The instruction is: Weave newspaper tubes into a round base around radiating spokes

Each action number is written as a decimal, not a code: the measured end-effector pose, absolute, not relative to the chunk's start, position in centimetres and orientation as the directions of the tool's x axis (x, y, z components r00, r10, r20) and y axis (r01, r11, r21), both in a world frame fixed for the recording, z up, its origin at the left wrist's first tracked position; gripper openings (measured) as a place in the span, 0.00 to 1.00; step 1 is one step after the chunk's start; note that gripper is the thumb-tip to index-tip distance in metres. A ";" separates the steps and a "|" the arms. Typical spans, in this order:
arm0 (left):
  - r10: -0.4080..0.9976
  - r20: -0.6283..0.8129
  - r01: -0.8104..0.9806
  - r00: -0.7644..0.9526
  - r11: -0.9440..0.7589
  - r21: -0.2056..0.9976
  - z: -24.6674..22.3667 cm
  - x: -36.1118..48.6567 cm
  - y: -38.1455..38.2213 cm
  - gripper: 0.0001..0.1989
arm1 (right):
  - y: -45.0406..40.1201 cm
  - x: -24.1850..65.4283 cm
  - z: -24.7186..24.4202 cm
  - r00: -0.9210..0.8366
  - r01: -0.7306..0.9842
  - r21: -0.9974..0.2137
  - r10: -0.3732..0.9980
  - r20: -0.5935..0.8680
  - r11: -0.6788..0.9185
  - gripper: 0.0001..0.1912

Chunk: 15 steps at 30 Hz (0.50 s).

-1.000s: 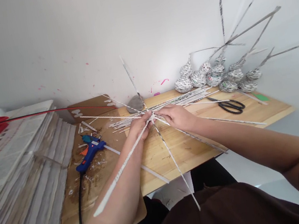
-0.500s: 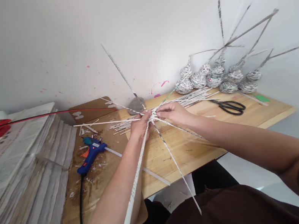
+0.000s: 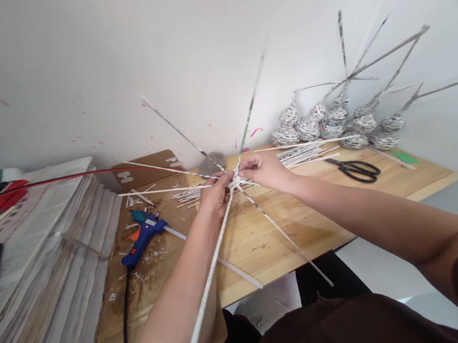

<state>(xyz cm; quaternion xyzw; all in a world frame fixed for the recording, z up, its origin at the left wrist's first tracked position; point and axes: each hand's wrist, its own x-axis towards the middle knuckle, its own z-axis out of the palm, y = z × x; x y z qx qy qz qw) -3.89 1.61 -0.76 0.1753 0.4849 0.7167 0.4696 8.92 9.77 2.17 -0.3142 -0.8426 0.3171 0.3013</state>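
Note:
Both hands grip a small woven centre of rolled newspaper tubes (image 3: pixel 236 181), held above the table. Several long tubes radiate from it like spokes, two of them angling up in front of the wall and a thick white one (image 3: pixel 207 287) running down toward my body. My left hand (image 3: pixel 215 194) pinches the left side of the centre, thumb on top. On the right side, the fingertips of my right hand (image 3: pixel 264 169) are closed at the weave; exactly which strand they hold is hidden.
Loose paper tubes (image 3: pixel 303 153) lie behind my hands. Woven gourd shapes (image 3: pixel 335 120) stand at the back right near black scissors (image 3: pixel 359 169). At left are a blue glue gun (image 3: pixel 145 237) with its cord, and a tall newspaper stack (image 3: pixel 63 265). A grey round object (image 3: pixel 211 164) sits by the wall.
The woven centre has turned counterclockwise: the greenish spoke now stands steeper, the upper spoke leans further left, and the lower spoke has swung right. The view has shifted slightly.

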 end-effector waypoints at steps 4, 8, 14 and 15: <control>0.838 -0.218 -0.523 -0.501 -0.092 0.847 -0.5 -4.0 1.4 0.10 | 10.1 8.6 2.3 -0.642 0.331 -0.671 0.679 0.355 0.664 0.06; 0.843 -0.245 -0.539 -0.479 -0.062 0.840 -0.2 -3.8 1.2 0.08 | 9.9 8.7 2.5 -0.658 0.330 -0.657 0.664 0.356 0.678 0.10; 0.862 -0.247 -0.568 -0.442 -0.055 0.821 -0.4 -3.8 1.2 0.06 | 9.6 9.0 3.3 -0.662 0.446 -0.526 0.662 0.350 0.724 0.12; 0.864 -0.247 -0.570 -0.438 -0.054 0.820 -0.5 -3.8 1.2 0.06 | 9.5 9.0 3.3 -0.664 0.455 -0.504 0.657 0.356 0.734 0.13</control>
